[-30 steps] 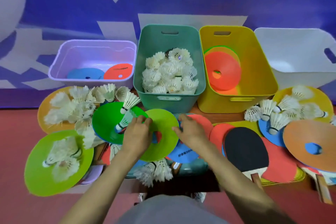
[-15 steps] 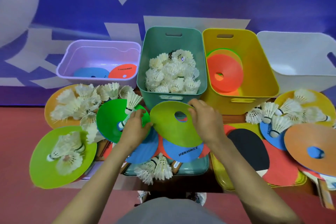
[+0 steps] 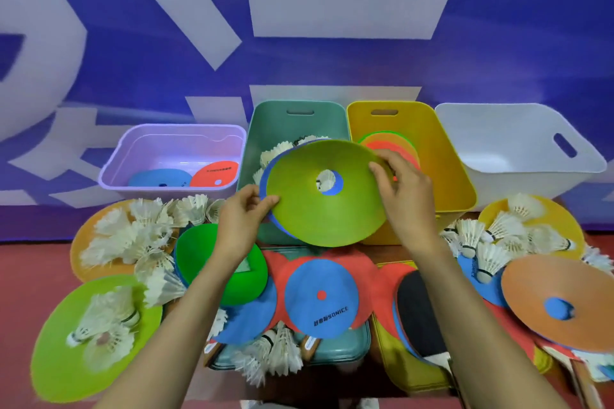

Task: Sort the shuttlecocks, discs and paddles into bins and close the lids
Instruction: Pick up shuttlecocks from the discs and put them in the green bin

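Observation:
Both hands hold a lime-green disc (image 3: 327, 209) with a blue disc (image 3: 336, 188) stacked under it, lifted above the teal bin (image 3: 292, 123) of shuttlecocks. My left hand (image 3: 241, 219) pinches the stack's left rim. My right hand (image 3: 403, 191) grips its right rim, next to the yellow bin (image 3: 448, 159) that holds orange and green discs. White shuttlecocks (image 3: 133, 232), more discs (image 3: 320, 299) and a black paddle (image 3: 418, 315) lie on the table below.
A lilac bin (image 3: 172, 139) at the left holds blue and red paddles. A white bin (image 3: 518, 146) stands at the far right. Teal and yellow lids (image 3: 398, 365) lie under the pile. A large orange disc (image 3: 561, 302) is at the right, a lime disc (image 3: 93, 342) at the left.
The lime disc, now with a blue disc beneath it, has risen from the table pile up over the teal bin. My left hand has joined my right hand on its rim.

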